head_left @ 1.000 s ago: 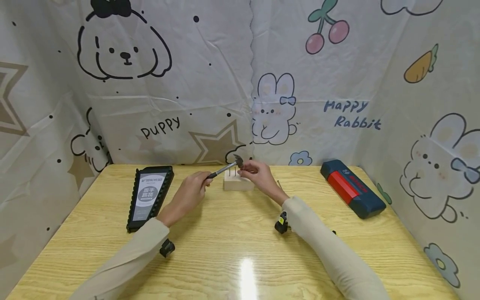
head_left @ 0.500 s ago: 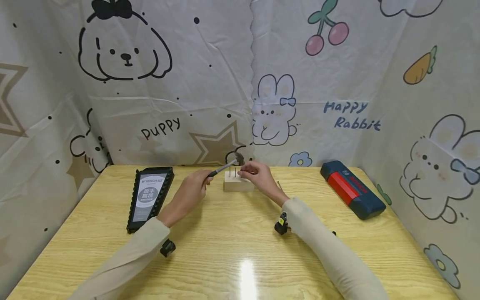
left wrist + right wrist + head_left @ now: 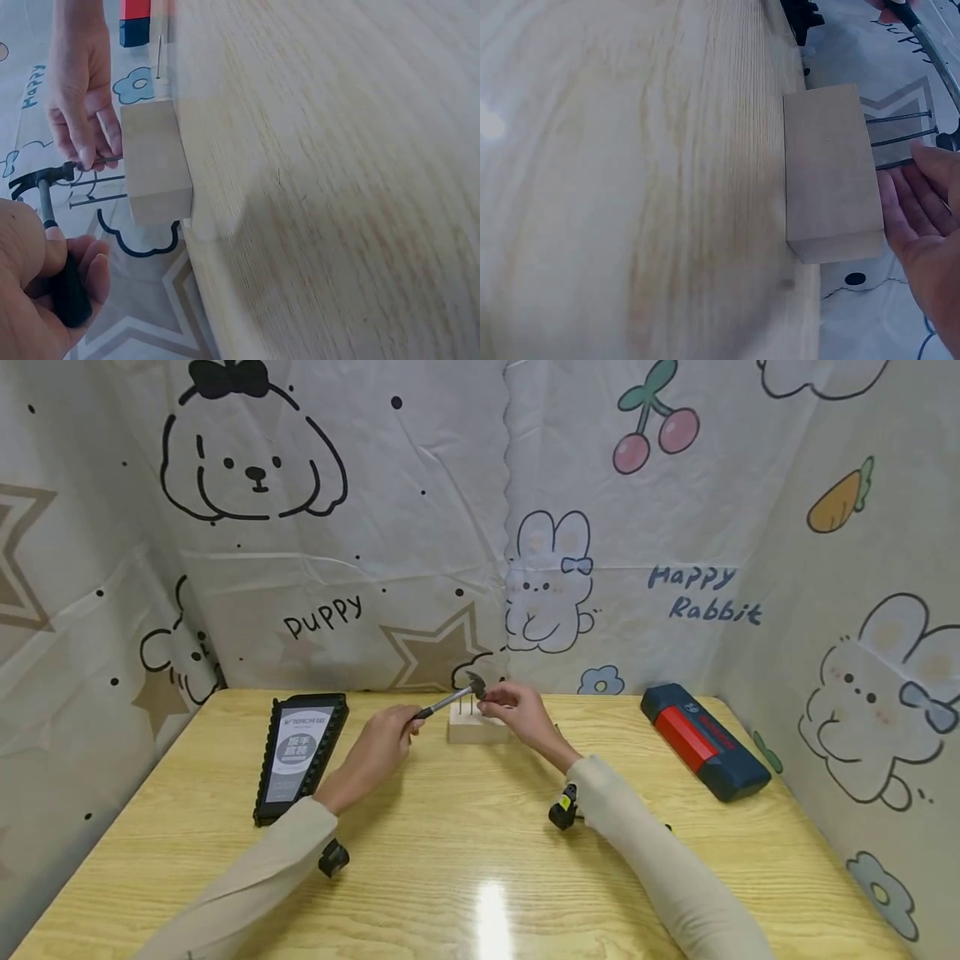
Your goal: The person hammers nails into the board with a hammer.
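My left hand (image 3: 378,739) grips a small claw hammer (image 3: 452,697) by its black handle, and the hammer's head reaches over to the right hand's fingertips. A pale wooden block (image 3: 474,732) sits on the table at the far side. Between thumb and fingers, my right hand (image 3: 519,713) pinches a nail (image 3: 895,164) that stands at the block's top; its head end lies right at the hammer's face in the left wrist view. Two more nails (image 3: 99,199) stand upright in the block, in a row beside the pinched one.
A black wrench-set case (image 3: 300,752) lies at the left of the table, and a dark blue and red case (image 3: 705,739) at the right. A loose nail (image 3: 159,56) lies beyond the right wrist. A patterned cloth (image 3: 420,552) hangs close behind the block.
The hammer head rose slightly, blurred half a second ago, and is now down again at the pinched nail. The right hand and block keep their places.
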`<state>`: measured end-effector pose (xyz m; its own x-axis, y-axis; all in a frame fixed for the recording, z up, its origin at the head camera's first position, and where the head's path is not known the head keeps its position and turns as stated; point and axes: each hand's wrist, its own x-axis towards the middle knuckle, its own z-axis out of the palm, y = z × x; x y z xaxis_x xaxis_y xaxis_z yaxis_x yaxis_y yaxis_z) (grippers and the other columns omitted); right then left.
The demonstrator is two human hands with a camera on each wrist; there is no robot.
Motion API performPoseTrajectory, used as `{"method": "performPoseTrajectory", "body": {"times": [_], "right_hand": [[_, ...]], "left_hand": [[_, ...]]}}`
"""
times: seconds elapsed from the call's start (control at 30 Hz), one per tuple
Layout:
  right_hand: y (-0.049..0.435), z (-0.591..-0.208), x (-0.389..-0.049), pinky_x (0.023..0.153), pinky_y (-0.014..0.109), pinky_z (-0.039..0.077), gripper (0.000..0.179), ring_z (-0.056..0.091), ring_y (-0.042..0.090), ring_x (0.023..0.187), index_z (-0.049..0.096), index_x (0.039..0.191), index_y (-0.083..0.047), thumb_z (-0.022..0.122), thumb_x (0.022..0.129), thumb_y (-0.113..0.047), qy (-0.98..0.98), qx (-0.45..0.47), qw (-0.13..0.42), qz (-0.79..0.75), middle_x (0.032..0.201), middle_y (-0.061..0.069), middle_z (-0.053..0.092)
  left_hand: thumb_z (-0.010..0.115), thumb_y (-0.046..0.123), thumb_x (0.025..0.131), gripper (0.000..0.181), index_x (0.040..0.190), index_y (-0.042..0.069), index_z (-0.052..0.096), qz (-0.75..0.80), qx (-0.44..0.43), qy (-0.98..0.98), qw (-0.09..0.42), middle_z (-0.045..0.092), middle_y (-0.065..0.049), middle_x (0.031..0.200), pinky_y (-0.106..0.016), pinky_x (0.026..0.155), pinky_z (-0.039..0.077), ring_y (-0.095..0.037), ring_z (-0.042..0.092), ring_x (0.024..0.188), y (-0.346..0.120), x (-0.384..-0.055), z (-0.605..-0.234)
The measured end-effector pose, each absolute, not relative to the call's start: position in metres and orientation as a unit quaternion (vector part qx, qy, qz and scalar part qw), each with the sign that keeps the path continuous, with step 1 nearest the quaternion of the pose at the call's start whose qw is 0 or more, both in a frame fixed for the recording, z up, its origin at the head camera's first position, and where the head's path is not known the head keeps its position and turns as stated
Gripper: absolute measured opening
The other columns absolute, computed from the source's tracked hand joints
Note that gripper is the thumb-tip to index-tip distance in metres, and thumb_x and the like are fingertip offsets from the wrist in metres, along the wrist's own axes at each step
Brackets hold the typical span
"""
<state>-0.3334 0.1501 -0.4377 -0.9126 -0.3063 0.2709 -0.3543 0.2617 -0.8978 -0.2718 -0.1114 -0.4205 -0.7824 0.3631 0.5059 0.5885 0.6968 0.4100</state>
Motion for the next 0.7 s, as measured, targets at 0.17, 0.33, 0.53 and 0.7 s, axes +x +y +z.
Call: {"method": "performPoseTrajectory", "body": {"times": [0.17,0.33,0.53,0.7], "right_hand": [[0.1522,-0.4404,-0.3324,0.093,0.034,0.060,0.020,0.074,0.029,0.103,0.071,0.117,0.005,0.073,0.099,-0.004,-0.779,0.199,0.006,0.595,0.113,0.022,0.075],[0.1517,-0.4406,-0.3319,0.091,0.033,0.060,0.020,0.074,0.022,0.099,0.071,0.116,0.003,0.073,0.099,-0.006,-0.782,0.201,0.008,0.590,0.112,0.020,0.076],[0.1519,-0.4414,-0.3337,0.090,0.033,0.061,0.021,0.075,0.022,0.098,0.071,0.118,0.002,0.073,0.099,-0.006,-0.785,0.201,0.013,0.586,0.112,0.019,0.076],[0.1519,-0.4408,-0.3335,0.091,0.035,0.060,0.020,0.074,0.026,0.101,0.071,0.116,0.002,0.073,0.099,-0.008,-0.791,0.193,0.017,0.580,0.113,0.019,0.075]], "left_hand": [[0.063,-0.001,0.103,0.009,0.100,-0.002,0.072,-0.290,-0.262,-0.897,0.204,0.070,-0.011,0.086,-0.038,0.068,0.059,-0.023,0.069,0.077,-0.1115,-0.2713,-0.4228],[0.063,-0.001,0.103,0.009,0.100,-0.002,0.071,-0.299,-0.265,-0.893,0.205,0.069,-0.011,0.086,-0.038,0.068,0.058,-0.022,0.067,0.076,-0.1114,-0.2712,-0.4224],[0.063,0.000,0.103,0.009,0.099,-0.001,0.071,-0.301,-0.264,-0.893,0.205,0.068,-0.010,0.085,-0.038,0.067,0.057,-0.021,0.065,0.074,-0.1108,-0.2722,-0.4204],[0.063,-0.001,0.103,0.010,0.101,-0.005,0.072,-0.310,-0.261,-0.887,0.220,0.069,-0.012,0.087,-0.037,0.067,0.058,-0.023,0.067,0.075,-0.1088,-0.2749,-0.4185]]}}
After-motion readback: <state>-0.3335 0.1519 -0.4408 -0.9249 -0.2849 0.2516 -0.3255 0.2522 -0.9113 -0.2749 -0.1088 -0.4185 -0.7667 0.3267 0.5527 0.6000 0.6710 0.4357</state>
